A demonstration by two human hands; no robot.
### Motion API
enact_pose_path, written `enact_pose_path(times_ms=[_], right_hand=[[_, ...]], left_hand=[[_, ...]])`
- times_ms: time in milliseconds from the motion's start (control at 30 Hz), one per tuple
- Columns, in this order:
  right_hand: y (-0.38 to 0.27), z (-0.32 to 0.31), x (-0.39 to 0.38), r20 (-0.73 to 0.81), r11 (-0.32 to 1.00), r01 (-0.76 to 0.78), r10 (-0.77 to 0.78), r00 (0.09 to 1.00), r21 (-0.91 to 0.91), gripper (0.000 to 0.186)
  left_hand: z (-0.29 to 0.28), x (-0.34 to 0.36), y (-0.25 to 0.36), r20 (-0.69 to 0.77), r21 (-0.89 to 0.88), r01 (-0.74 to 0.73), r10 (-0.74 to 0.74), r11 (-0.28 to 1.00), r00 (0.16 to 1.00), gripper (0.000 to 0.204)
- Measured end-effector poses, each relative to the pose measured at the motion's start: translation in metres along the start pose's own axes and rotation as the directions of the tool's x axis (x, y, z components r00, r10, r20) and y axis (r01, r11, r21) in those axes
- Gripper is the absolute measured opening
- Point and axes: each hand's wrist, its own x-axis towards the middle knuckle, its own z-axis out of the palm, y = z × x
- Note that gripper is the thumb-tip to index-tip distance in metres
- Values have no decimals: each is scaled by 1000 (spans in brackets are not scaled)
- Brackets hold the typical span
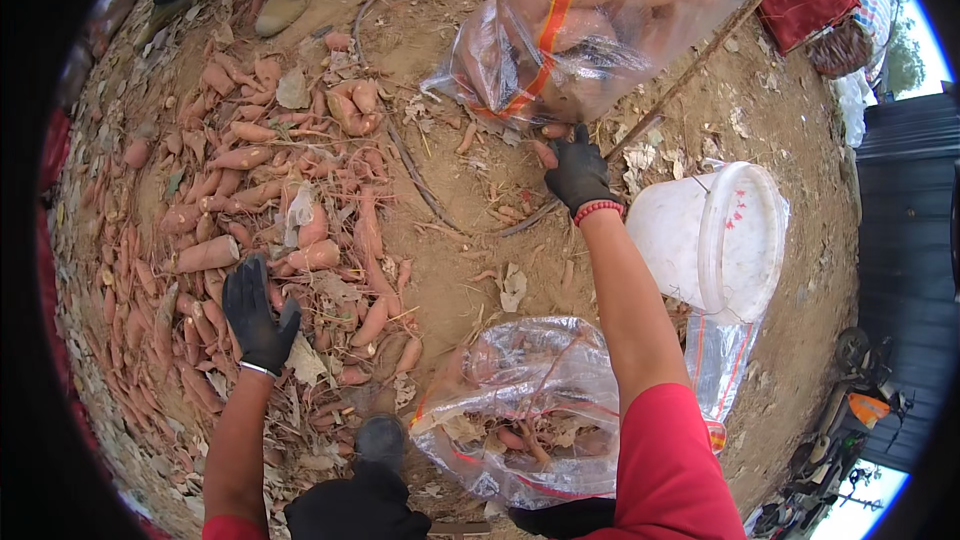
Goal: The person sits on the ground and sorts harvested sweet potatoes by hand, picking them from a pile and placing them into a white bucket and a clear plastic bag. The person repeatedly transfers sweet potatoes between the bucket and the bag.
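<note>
My left hand (256, 312), in a black glove, lies open on the spread pile of sweet potatoes (243, 202), fingers stretched out beside a thick cut one. My right hand (577, 169), also gloved, reaches to the lower edge of a clear bag (535, 25) full of sweet potatoes, its fingers curled at a small sweet potato (547, 154); the fingertips are partly hidden. Below my right forearm a second clear bag (515, 380) lies on the dirt with some sweet potatoes and dry leaves inside.
A white bucket (680, 240) lies on its side at the right. A stick (690, 70) and dark hose (400, 155) cross the ground. Another person's legs (290, 5) stand at top left. Red bundles (805, 0), a corrugated metal wall (900, 240) and parked bikes (855, 400) are at the far right.
</note>
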Motion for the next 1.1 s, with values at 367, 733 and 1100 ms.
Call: enact_pose_path(times_ms=[367,733,1100], right_hand=[[-15,3,15,29,983,182,-181,983,-27,45],[-78,-21,-88,-33,969,221,-219,975,106,45],[96,-202,-230,-591,903,-135,-150,793,-409,53]], left_hand=[[-10,-3,2,-1,-11,8,-8,1000,1000,78],[-1,5,9,-30,-38,11,-12,999,999,78],[0,3,6,-58,-63,15,-18,998,998,75]])
